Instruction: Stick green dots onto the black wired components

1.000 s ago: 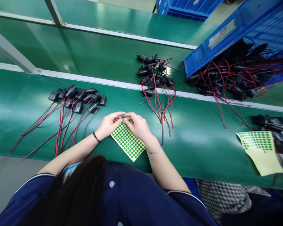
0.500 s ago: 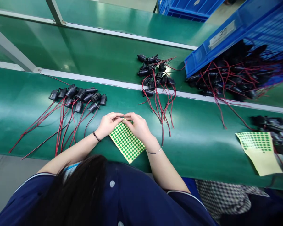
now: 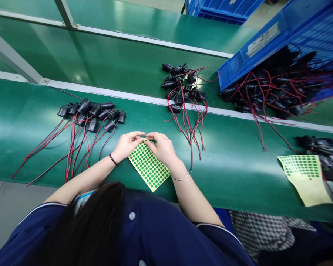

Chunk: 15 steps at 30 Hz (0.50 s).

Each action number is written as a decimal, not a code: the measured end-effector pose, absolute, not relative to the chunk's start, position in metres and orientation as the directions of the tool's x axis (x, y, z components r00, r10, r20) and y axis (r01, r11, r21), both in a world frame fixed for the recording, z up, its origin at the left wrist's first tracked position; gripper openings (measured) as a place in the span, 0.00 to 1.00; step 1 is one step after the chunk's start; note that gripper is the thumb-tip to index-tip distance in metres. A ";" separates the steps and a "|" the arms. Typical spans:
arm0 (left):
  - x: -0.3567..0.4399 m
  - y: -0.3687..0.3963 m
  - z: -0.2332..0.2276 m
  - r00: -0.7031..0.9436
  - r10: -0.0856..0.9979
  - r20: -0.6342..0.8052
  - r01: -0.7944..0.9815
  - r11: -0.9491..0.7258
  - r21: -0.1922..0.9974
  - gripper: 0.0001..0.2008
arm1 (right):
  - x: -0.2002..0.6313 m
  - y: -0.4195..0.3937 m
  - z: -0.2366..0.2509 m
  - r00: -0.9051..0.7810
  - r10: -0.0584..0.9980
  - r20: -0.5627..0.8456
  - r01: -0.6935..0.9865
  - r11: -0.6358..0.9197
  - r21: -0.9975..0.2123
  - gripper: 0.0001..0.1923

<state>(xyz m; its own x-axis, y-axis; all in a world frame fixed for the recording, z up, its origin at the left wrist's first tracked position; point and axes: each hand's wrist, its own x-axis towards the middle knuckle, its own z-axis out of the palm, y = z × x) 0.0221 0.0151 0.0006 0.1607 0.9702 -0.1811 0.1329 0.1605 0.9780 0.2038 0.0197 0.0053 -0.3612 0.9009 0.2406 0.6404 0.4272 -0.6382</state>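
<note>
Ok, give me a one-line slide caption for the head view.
Left hand and right hand meet at the far corner of a green-dotted sheet, near red-wired black parts.

Honestly, we can't read any text here. Closest we get is the white label (image 3: 262, 40) on the near crate (image 3: 226, 77), the blue one at right: it has some dark marks, too blurry for us to make out. The far crate (image 3: 219, 12) has a pale patch (image 3: 232, 2) too, but it's tiny.
</note>
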 end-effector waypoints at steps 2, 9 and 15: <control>0.021 0.015 0.002 0.167 0.968 -0.187 0.197 0.153 0.968 0.13 | 0.204 0.020 0.005 -0.375 0.892 0.251 0.636 0.445 -0.631 0.04; 0.023 0.016 0.001 0.063 0.977 -0.205 0.145 0.194 0.970 0.09 | 0.202 0.018 0.004 -0.370 0.872 0.321 0.658 0.490 -0.572 0.04; 0.027 0.015 -0.007 -0.002 0.979 -0.203 0.072 0.202 0.977 0.10 | 0.197 0.016 0.005 -0.356 0.835 0.420 0.680 0.540 -0.497 0.05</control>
<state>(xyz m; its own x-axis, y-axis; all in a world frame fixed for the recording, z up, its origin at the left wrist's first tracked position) 0.0266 0.0149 -0.0070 -0.0021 0.9792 -0.2028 0.0721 0.2024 0.9766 0.1973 0.0155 0.0053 -0.3561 0.8347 0.4201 0.6796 0.5399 -0.4967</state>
